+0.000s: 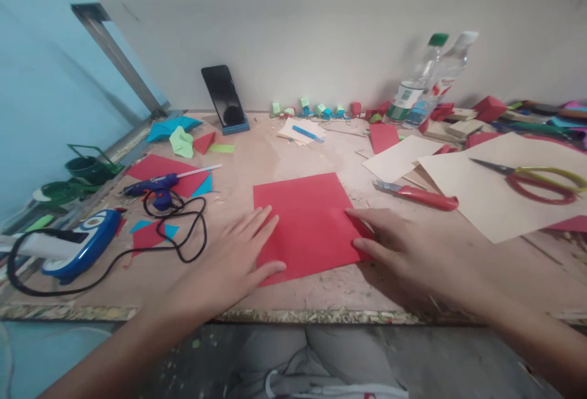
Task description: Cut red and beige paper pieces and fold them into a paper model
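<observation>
A red sheet of paper [309, 222] lies flat near the front edge of the wooden table [284, 298]. My left hand [245, 249] rests on its left side, fingers stretched and the thumb on the lower left corner. At the right edge is my right hand [385, 237], its forefinger and thumb apart and touching the sheet. The other fingers of that hand are partly hidden beneath it. To the right of the sheet lies a red-handled utility knife [426, 197]. Scissors [545, 182] with yellow and red handles sit on cream paper [488, 215] farther right.
On the left are a blue glue gun [158, 188] with a looping black cord [204, 228] and a blue-and-white device [87, 246]. A phone [224, 96] stands at the back left. Two plastic bottles [406, 96] stand back right. Small paper pieces [321, 109] line the wall.
</observation>
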### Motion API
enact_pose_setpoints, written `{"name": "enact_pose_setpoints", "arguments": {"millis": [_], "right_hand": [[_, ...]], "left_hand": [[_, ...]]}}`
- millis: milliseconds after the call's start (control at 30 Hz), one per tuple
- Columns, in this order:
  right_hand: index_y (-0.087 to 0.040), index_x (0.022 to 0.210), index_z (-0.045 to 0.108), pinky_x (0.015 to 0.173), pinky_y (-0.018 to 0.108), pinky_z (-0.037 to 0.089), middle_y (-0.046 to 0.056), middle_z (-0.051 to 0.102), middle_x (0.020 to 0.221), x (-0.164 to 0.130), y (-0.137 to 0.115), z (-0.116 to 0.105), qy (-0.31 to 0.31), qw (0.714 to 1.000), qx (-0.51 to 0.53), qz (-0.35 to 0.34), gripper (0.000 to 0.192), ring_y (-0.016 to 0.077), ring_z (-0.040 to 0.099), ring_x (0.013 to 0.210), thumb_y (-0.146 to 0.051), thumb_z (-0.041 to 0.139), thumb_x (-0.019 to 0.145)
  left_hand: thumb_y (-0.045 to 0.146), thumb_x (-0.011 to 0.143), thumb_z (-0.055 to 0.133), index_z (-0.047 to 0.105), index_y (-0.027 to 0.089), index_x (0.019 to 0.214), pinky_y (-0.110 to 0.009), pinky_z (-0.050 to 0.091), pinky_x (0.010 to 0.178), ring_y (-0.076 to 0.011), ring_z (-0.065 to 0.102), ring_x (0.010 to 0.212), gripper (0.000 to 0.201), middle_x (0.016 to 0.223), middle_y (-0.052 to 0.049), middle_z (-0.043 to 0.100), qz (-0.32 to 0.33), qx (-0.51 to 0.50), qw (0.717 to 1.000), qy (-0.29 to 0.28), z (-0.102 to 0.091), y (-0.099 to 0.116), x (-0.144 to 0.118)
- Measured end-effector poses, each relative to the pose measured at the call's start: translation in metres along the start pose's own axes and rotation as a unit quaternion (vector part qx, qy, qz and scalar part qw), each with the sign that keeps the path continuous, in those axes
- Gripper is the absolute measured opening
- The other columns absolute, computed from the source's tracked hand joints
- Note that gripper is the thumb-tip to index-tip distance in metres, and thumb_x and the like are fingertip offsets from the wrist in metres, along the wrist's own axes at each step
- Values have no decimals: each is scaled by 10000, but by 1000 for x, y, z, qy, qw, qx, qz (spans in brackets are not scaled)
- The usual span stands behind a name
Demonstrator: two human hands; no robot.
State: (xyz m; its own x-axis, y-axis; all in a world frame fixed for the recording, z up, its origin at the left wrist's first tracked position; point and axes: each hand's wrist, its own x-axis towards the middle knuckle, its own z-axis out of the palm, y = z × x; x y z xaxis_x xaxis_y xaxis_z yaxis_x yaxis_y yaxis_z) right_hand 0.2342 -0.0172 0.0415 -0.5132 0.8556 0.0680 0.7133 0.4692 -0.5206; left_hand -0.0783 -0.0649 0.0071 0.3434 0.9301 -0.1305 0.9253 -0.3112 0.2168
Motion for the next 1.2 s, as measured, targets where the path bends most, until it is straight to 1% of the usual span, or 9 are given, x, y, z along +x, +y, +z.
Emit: {"name": "enact_pose_setpoints", "arguments": {"millis": [133,333,500,700,833,933,1000,1067,1200], "right_hand": [[-305,1466,624,906,462,670,73,721,1396,3,3,6,32,980,178,87,486,336,733,1206,-408,580,993],[-209,1562,493,981,442,647,169,564,1571,11,5,4,62,849,464,244,669,321,705,1263,-366,681,939],[-244,1272,764,783,470,696,104,829,1101,12,-14,4,-52,902,391,178,386,333,813,956,-472,639,988],[-273,752,817,560,402,651,32,801,702,13,-41,-5,-33,937,283,205,211,297,773,621,-326,697,917],[-245,778,816,688,408,663,59,830,844,17,-38,-14,4,923,337,184,216,317,794,806,-421,744,880],[-220,832,821,771,421,647,73,828,931,23,-29,-21,29,930,330,159,299,331,775,954,-508,754,869],[-232,859,828,799,427,635,62,826,963,24,-22,-24,68,945,293,129,314,337,755,1027,-535,751,883],[-249,906,841,851,449,628,51,828,1013,22,-16,-26,113,950,272,100,307,346,744,1069,-545,763,880],[-266,916,858,892,491,643,51,836,1030,3,-4,-20,106,967,222,70,277,351,777,987,-523,760,887]], "left_hand": [[679,1001,509,391,131,1634,-585,366,1250,-380,366,1570,845,1694,-175,369,-5,-1,1000,4,5,-3,-5],[688,995,508,418,161,1624,-553,408,1229,-367,419,1544,825,1673,-172,420,8,-2,999,45,15,-8,-15],[645,1001,538,365,197,1651,-548,388,1247,-349,342,1587,808,1710,-165,350,3,-43,998,45,17,-9,-20],[605,990,575,342,220,1656,-567,308,1283,-345,257,1619,804,1744,-159,278,-42,-139,987,69,14,-11,-23],[509,926,684,195,243,1689,-564,337,1269,-340,275,1615,945,1761,-180,217,-137,-377,899,175,-2,-12,-10],[417,860,775,232,260,1665,-537,536,1108,-345,578,1425,983,1624,-219,485,-120,-599,780,133,-25,-7,9],[393,784,848,456,195,1550,-530,599,1011,-365,718,1230,882,1419,-212,684,-89,-655,742,113,-39,-2,19],[380,755,867,684,147,1308,-522,604,997,-363,756,1131,627,1251,-174,778,-71,-623,766,141,-48,1,23],[367,886,743,806,216,1016,-487,580,1030,-299,753,1086,209,1115,-78,820,-29,-412,881,230,-45,-3,7]]}}
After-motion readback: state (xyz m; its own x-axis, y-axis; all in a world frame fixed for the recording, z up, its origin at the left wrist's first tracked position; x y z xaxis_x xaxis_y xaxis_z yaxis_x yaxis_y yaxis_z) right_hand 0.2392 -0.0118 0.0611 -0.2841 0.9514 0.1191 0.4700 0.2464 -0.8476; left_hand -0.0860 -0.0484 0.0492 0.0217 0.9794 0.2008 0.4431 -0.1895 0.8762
